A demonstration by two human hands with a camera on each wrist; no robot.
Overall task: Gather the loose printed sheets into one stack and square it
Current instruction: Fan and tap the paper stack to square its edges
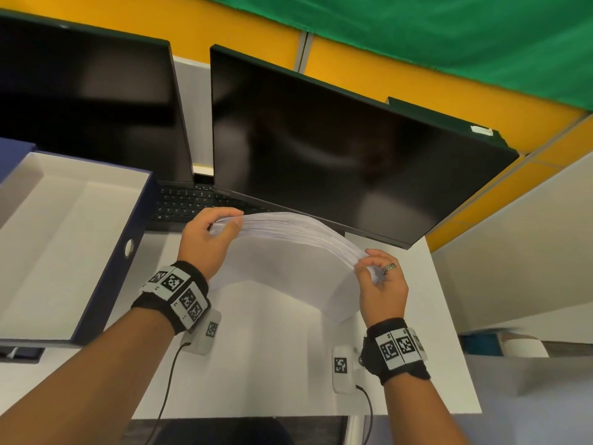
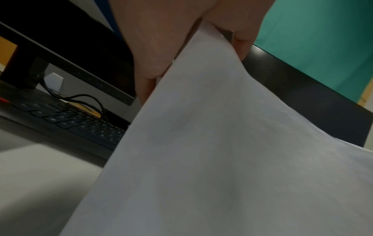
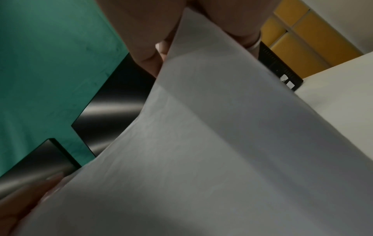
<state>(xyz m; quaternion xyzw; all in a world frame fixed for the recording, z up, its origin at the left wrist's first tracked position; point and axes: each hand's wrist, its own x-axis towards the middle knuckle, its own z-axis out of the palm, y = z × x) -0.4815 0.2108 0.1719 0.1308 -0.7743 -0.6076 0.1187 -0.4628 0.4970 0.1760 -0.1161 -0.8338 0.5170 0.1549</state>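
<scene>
A thick stack of white sheets (image 1: 288, 258) stands on edge on the white desk (image 1: 272, 364), bowed into an arch between my hands. My left hand (image 1: 221, 224) pinches its upper left corner, fingers over the top and thumb on the near face. My right hand (image 1: 373, 268), wearing a ring, pinches the upper right corner lower down. The top edges of the sheets fan out unevenly. In the left wrist view the stack (image 2: 222, 159) fills the frame below my left hand (image 2: 203, 41). The right wrist view shows the paper (image 3: 222, 151) held by my right hand (image 3: 173, 28).
A dark blue open box file (image 1: 64, 239) with a white inside lies at the left. Two black monitors (image 1: 337, 149) stand close behind the stack, with a black keyboard (image 1: 183, 203) under them. Yellow partition panels and a green cloth rise behind. Cables (image 1: 167, 380) trail from my wrist cameras.
</scene>
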